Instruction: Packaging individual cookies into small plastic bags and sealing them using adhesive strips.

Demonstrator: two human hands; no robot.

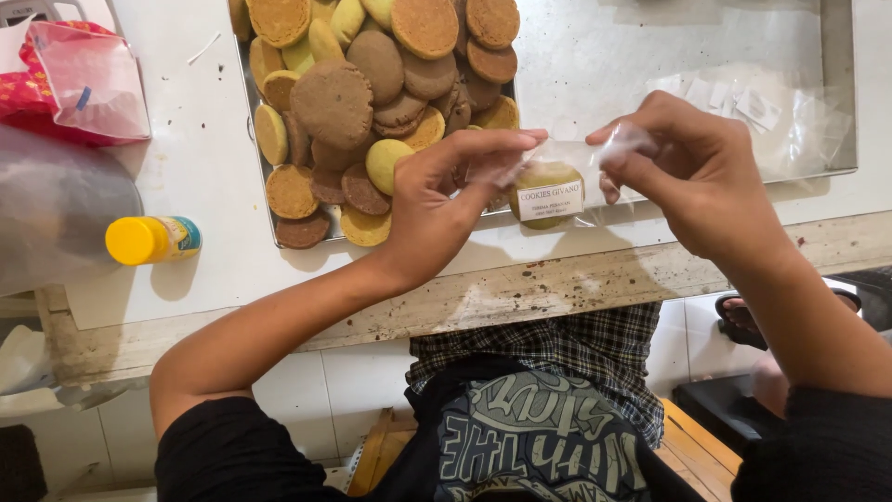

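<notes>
My left hand (444, 191) and my right hand (692, 172) together pinch the top of a small clear plastic bag (557, 177), one hand at each side. Inside the bag sits a yellowish-green round cookie (546, 178) behind a white label. The bag hangs just above the front edge of a metal tray (650, 56). A heap of round cookies (372, 93), brown, orange and pale yellow, fills the tray's left part, right behind my left hand.
A stack of clear empty bags (762, 112) lies on the tray's right side. A small bottle with a yellow cap (149, 239) lies on the white table at left, near a pink plastic bag (79, 79). The worn table edge (557, 288) runs below my hands.
</notes>
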